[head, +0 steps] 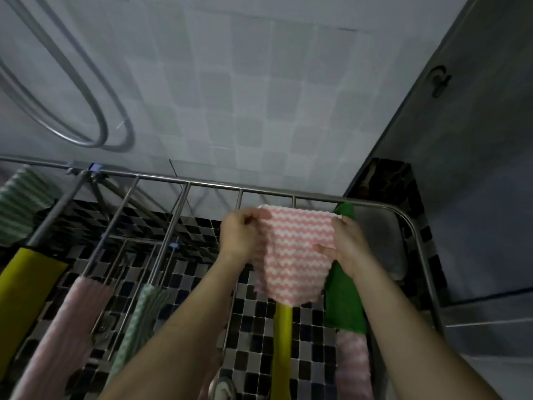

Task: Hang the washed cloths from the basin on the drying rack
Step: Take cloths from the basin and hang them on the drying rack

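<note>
**Pink-and-white cloth held up at the drying rack**

The pink-and-white cloth (294, 255) is spread near the far rail of the drying rack (202, 184), just beside a green cloth (343, 295) hanging there. The left hand (239, 235) has its fingers (249, 220) pinched on the upper left corner. The right hand (346, 243) is clamped on the right edge.

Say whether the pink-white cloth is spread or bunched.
Spread: left hand and right hand hold the cloth flat by its sides, zigzag stripes showing.

Fluffy ridged pink-white cloth (294, 252); shiny smooth metal rack (184, 183)
</note>
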